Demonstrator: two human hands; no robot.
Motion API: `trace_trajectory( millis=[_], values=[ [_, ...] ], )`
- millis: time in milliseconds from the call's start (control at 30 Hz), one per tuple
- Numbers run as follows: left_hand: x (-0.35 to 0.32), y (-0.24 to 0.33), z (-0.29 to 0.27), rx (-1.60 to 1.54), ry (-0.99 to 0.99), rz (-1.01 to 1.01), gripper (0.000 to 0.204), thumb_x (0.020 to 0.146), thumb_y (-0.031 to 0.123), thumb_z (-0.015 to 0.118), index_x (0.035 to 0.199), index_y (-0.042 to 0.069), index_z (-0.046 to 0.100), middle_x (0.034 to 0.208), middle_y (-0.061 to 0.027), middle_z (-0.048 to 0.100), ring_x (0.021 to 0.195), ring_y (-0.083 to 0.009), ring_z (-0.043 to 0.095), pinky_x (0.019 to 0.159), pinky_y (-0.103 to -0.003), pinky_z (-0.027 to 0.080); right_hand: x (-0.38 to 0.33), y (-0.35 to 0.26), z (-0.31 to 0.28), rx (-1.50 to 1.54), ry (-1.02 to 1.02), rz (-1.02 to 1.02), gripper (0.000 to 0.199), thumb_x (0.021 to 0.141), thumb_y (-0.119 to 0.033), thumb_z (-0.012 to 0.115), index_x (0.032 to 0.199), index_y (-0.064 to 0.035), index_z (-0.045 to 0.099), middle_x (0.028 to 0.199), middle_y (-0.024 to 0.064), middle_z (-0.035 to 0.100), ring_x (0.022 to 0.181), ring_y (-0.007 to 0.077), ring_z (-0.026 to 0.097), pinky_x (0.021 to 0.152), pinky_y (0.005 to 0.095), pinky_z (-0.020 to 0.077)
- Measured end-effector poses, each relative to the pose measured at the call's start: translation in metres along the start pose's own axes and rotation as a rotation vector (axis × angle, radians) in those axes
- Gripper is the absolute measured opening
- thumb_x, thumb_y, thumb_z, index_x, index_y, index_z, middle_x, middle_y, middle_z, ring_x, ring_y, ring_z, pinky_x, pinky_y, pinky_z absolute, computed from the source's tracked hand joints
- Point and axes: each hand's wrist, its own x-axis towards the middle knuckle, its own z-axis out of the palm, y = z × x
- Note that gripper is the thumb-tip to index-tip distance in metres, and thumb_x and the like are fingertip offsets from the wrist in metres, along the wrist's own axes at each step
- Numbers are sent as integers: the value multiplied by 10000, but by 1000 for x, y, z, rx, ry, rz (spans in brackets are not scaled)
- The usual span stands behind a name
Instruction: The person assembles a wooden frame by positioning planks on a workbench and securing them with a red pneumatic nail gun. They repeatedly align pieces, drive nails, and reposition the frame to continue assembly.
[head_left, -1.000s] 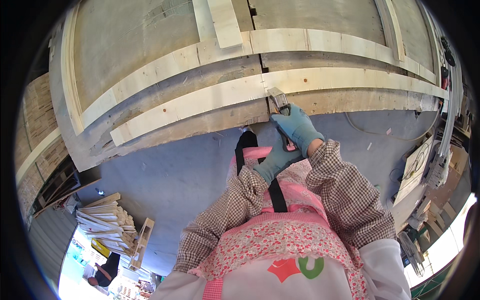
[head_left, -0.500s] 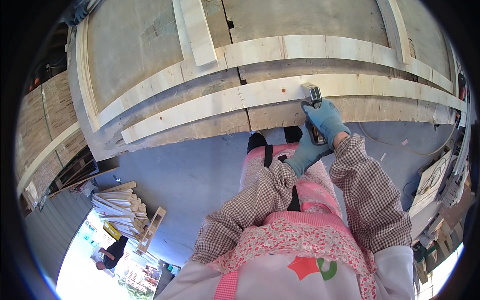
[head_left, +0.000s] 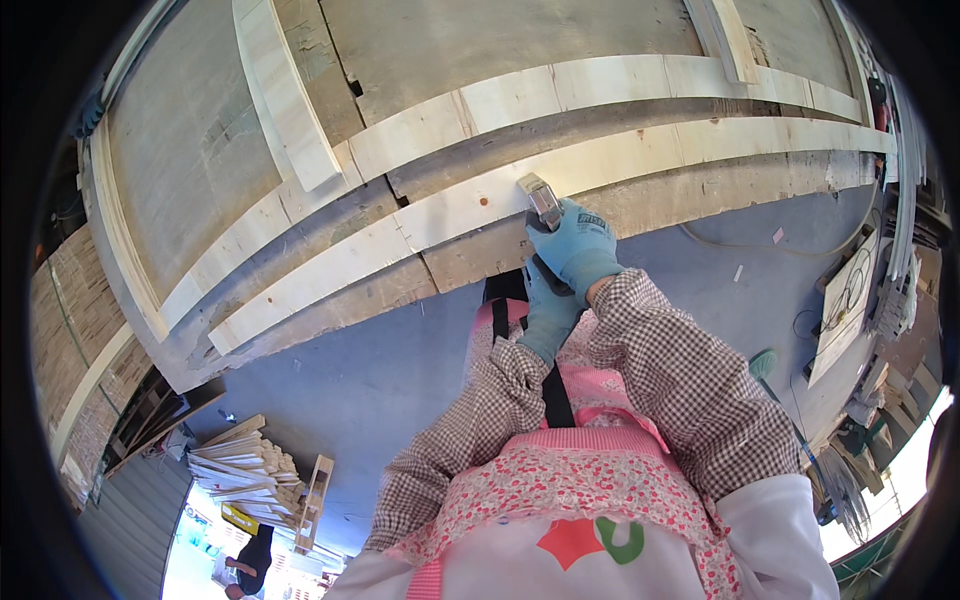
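My right hand point(head_left: 578, 243), in a blue work glove, is closed round a hand tool point(head_left: 541, 196) with a boxy silver head. The glove covers most of the tool's body, so its exact kind cannot be made out. The silver head rests at the face of a long pale wooden board point(head_left: 600, 160), right of a dark knot. Just below, my gloved left hand point(head_left: 550, 315) is closed at the tool's rear end, partly behind the right hand. The board lies along the near edge of a large worn worktable point(head_left: 500, 245).
A second long board point(head_left: 600, 85) runs parallel beyond the first, with crosspieces point(head_left: 285, 95) joining it. Another person's gloved hand point(head_left: 90, 115) is at the far left. A hose point(head_left: 790, 250) lies on the floor at right. Stacked timber point(head_left: 245, 465) stands lower left.
The view has turned, so the table and boards appear shifted left and tilted. Both hands keep the tool near the same spot by the knot. A green object has appeared at right.
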Motion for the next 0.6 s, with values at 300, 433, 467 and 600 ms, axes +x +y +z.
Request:
trace_trajectory(
  millis=[300, 433, 467, 600],
  values=[
    [-33, 33, 32, 80, -85, -24, 977, 587, 223, 808, 1301, 46, 164, 1253, -110, 359, 1148, -202, 389, 940, -333, 362, -6, 36, -6, 216, -153, -76, 482, 678, -389, 591, 1025, -55, 581, 945, 167, 621, 907, 308, 594, 815, 364, 448],
    [-30, 37, 36, 10, -104, -72, 936, 603, 183, 800, 1295, 54, 184, 1243, -98, 374, 1129, -198, 412, 925, -327, 382, -4, 27, -14, 66, -204, -88, 474, 696, -376, 571, 1037, -48, 590, 984, 175, 616, 932, 308, 592, 822, 363, 450],
    [-27, 17, 30, 10, -124, -100, 899, 611, 143, 793, 1290, 55, 210, 1239, -92, 386, 1112, -205, 436, 898, -321, 414, -5, 22, -15, 10, -217, -85, 463, 704, -367, 564, 1039, -50, 594, 995, 175, 614, 937, 307, 593, 822, 362, 453],
    [-27, 13, 29, 159, -16, -207, 702, 721, 149, 701, 1279, 55, 285, 1240, -109, 444, 1092, -207, 480, 858, -309, 455, -2, 16, -23, -151, -202, -62, 410, 739, -324, 529, 1039, -56, 605, 1011, 169, 616, 937, 298, 603, 813, 362, 468]
  ],
)
